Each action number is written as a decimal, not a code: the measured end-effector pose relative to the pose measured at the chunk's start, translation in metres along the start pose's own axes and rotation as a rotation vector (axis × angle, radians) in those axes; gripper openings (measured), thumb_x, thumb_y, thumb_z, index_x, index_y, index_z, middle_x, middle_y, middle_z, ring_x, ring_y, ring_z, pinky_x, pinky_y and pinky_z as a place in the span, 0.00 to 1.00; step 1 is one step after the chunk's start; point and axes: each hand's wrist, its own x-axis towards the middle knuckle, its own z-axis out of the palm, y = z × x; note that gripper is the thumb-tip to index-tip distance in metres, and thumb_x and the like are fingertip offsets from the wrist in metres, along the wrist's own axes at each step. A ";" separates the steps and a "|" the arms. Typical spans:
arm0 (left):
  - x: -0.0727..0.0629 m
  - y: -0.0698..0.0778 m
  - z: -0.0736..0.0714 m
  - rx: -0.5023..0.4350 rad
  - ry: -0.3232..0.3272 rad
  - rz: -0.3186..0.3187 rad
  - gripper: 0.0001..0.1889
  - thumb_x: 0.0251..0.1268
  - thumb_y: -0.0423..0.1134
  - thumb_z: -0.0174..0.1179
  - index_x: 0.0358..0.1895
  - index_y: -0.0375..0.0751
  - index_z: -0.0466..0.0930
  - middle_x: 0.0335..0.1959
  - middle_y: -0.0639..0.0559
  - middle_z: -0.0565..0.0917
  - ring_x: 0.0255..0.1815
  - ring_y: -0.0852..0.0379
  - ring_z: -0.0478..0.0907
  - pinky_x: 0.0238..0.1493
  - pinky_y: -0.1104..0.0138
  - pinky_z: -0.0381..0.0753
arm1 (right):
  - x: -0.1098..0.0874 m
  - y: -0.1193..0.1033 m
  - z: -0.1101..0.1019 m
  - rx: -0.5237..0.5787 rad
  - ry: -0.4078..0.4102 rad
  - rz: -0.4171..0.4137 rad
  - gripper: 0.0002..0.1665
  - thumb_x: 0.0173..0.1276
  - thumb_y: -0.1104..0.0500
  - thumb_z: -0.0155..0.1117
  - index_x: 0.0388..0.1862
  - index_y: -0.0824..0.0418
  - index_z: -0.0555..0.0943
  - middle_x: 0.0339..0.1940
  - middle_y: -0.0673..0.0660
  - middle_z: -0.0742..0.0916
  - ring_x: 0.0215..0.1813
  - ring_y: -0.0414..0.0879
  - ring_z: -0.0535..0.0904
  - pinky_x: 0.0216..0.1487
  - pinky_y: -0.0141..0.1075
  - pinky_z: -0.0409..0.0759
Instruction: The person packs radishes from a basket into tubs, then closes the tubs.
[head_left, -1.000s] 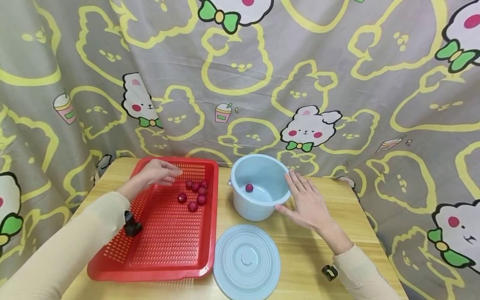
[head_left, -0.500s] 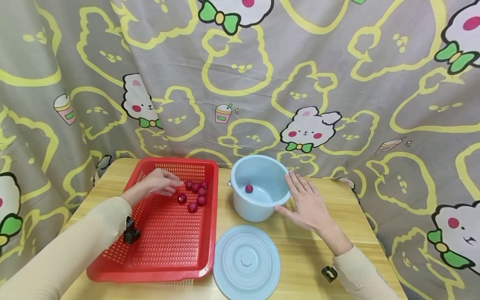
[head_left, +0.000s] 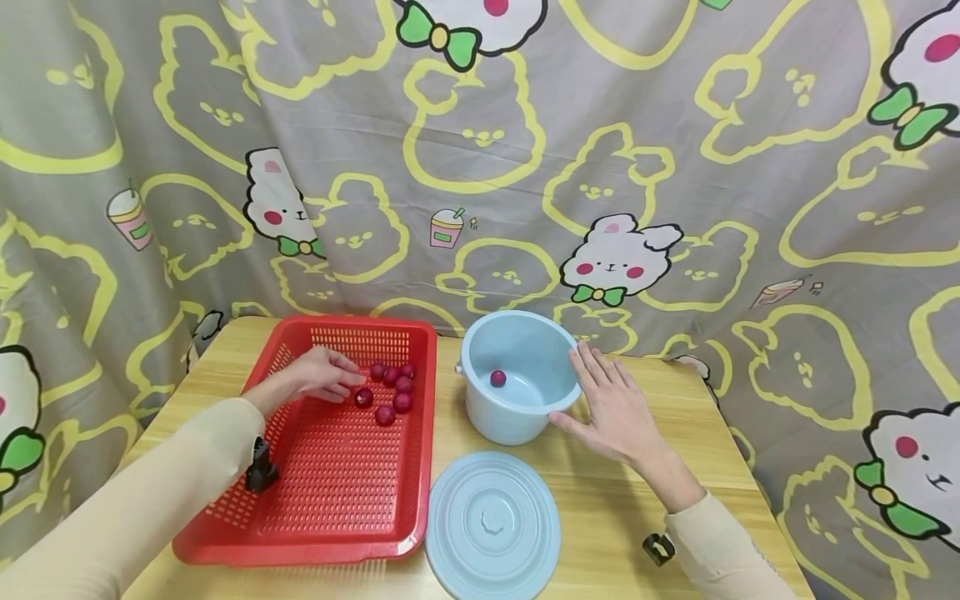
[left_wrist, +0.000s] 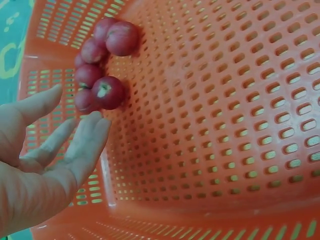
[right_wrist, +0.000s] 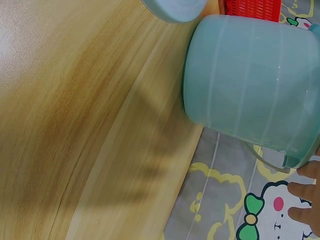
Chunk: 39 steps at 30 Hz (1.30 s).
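Observation:
Several small round red radishes point(head_left: 384, 415) lie in the far right part of a red plastic basket point(head_left: 427, 467). My left hand point(head_left: 324, 375) reaches into the basket, its fingertips close to the nearest radish point(head_left: 363, 397). In the left wrist view the hand point(left_wrist: 55, 165) has thumb and fingers apart and holds nothing; the radishes point(left_wrist: 109, 92) sit just past its fingertips. My right hand point(head_left: 617, 408) rests with spread, straight fingers against the rim of a light blue bucket point(head_left: 504, 421). One radish point(head_left: 498, 378) lies inside the bucket.
A round light blue lid point(head_left: 492, 525) lies on the wooden table point(head_left: 600, 533) in front of the bucket and right of the basket. Behind the table hangs a grey cartoon-print curtain point(head_left: 517, 200). The bucket's handle point(right_wrist: 267, 161) hangs at its side in the right wrist view.
My left hand has moved down and slightly right inside the basket, closer to the nearest radish. The right hand, the bucket and the radishes stay where they were.

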 end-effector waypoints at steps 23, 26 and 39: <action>0.009 -0.011 0.017 0.009 -0.073 0.047 0.22 0.68 0.36 0.71 0.55 0.20 0.79 0.35 0.45 0.89 0.35 0.59 0.89 0.44 0.63 0.93 | -0.004 0.001 0.004 0.009 0.022 0.006 0.62 0.67 0.25 0.63 0.87 0.60 0.57 0.87 0.64 0.63 0.86 0.65 0.61 0.83 0.66 0.62; 0.010 -0.010 0.022 0.016 -0.065 0.039 0.21 0.69 0.35 0.70 0.56 0.20 0.80 0.36 0.44 0.90 0.35 0.58 0.89 0.45 0.61 0.93 | -0.005 0.001 0.004 0.011 0.021 0.008 0.62 0.67 0.25 0.63 0.87 0.59 0.57 0.87 0.64 0.63 0.86 0.65 0.60 0.83 0.66 0.62; 0.013 -0.010 0.024 0.062 -0.046 0.033 0.19 0.70 0.31 0.67 0.57 0.19 0.80 0.36 0.43 0.90 0.36 0.57 0.89 0.47 0.59 0.93 | 0.000 0.000 0.004 0.013 0.023 -0.001 0.62 0.66 0.25 0.63 0.87 0.59 0.57 0.87 0.63 0.63 0.86 0.65 0.60 0.84 0.65 0.61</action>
